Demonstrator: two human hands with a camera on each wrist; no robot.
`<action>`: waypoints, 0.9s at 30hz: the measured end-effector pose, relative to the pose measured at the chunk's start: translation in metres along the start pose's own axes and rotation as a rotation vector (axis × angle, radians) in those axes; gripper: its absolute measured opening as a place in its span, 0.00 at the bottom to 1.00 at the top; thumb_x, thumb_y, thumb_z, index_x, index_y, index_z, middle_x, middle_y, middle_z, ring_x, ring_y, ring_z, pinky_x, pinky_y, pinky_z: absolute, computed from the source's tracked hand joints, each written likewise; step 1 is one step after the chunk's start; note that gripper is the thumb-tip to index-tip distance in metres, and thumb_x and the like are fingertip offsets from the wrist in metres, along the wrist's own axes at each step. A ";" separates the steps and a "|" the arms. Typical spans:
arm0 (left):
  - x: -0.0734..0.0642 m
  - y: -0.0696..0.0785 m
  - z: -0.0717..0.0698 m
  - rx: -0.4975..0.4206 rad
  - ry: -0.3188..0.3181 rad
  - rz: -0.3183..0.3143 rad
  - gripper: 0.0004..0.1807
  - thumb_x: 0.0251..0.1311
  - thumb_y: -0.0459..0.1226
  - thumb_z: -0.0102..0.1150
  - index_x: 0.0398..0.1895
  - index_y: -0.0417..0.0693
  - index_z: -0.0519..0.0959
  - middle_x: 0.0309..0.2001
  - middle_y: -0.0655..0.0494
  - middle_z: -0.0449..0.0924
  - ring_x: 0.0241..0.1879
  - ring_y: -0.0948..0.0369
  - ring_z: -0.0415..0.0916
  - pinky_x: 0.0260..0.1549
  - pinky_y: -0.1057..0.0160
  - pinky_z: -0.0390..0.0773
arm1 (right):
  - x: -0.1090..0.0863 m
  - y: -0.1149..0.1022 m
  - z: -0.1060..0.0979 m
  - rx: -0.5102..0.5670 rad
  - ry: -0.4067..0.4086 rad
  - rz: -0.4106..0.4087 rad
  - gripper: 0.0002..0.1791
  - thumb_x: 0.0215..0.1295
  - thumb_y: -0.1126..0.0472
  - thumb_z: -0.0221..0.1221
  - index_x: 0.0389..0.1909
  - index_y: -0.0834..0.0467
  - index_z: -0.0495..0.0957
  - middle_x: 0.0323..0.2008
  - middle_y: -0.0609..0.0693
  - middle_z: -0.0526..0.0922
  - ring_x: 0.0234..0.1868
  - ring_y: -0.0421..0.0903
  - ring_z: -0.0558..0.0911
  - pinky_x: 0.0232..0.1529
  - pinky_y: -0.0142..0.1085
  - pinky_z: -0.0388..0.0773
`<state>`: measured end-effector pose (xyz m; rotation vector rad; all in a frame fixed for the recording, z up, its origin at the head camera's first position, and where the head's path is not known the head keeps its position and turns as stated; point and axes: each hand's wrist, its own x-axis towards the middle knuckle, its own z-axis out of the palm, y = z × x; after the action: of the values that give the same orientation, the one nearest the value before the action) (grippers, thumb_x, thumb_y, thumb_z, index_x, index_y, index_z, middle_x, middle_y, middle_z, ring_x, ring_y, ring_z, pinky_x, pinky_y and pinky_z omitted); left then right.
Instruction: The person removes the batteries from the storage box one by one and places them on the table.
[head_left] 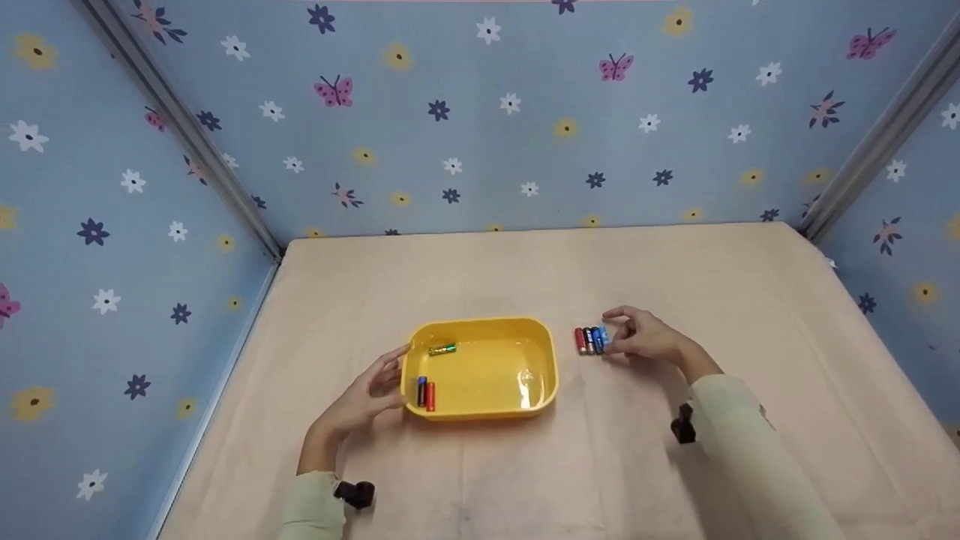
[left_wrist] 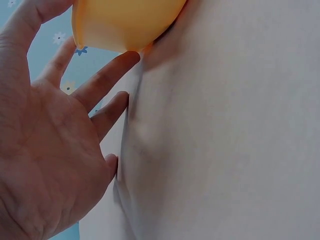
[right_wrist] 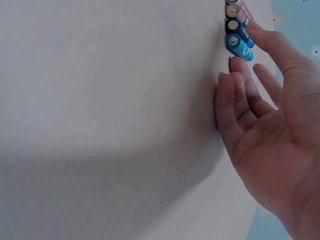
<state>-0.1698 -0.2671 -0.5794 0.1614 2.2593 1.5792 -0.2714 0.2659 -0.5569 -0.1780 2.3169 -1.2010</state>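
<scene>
A yellow plastic tray stands mid-table. In its left part lie a green battery, a blue-and-black battery and a red battery. My left hand is at the tray's left end, fingers spread and fairly straight, touching its wall. To the right of the tray, several batteries form a side-by-side row, from a red one to a light blue one. Beside the light blue end is my right hand, thumb and forefinger apart, with no battery visibly gripped.
A beige cloth covers the table. Blue flower-patterned panels rise behind it and at both sides, with grey metal posts at the back corners. Each wrist wears a small black camera.
</scene>
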 end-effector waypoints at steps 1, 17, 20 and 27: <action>0.000 0.000 0.000 -0.003 -0.002 0.001 0.49 0.74 0.40 0.75 0.92 0.62 0.58 0.90 0.39 0.61 0.90 0.36 0.59 0.86 0.21 0.50 | 0.000 -0.001 -0.001 -0.001 -0.007 0.007 0.44 0.75 0.61 0.72 0.86 0.64 0.63 0.43 0.51 0.83 0.36 0.42 0.78 0.39 0.30 0.79; 0.002 -0.004 -0.001 0.013 -0.021 0.046 0.49 0.76 0.39 0.73 0.93 0.57 0.56 0.90 0.37 0.60 0.89 0.35 0.59 0.87 0.24 0.54 | -0.005 -0.038 -0.033 -0.122 -0.023 -0.091 0.40 0.79 0.58 0.69 0.83 0.68 0.66 0.49 0.61 0.85 0.35 0.43 0.88 0.34 0.33 0.80; 0.002 -0.003 0.000 0.008 -0.017 0.036 0.49 0.75 0.40 0.73 0.93 0.57 0.56 0.91 0.37 0.58 0.90 0.35 0.58 0.87 0.24 0.54 | -0.002 -0.042 -0.029 -0.159 -0.003 -0.119 0.35 0.79 0.58 0.68 0.80 0.69 0.71 0.47 0.61 0.86 0.38 0.44 0.87 0.36 0.33 0.83; 0.001 -0.002 0.002 0.020 0.009 0.012 0.49 0.74 0.41 0.74 0.92 0.61 0.59 0.90 0.39 0.60 0.90 0.36 0.59 0.86 0.21 0.52 | 0.004 -0.054 -0.018 -0.226 0.044 -0.181 0.28 0.78 0.58 0.66 0.74 0.65 0.79 0.48 0.62 0.88 0.41 0.46 0.83 0.47 0.37 0.87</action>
<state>-0.1696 -0.2660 -0.5818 0.1738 2.2857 1.5665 -0.2905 0.2451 -0.5069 -0.4546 2.5163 -1.0314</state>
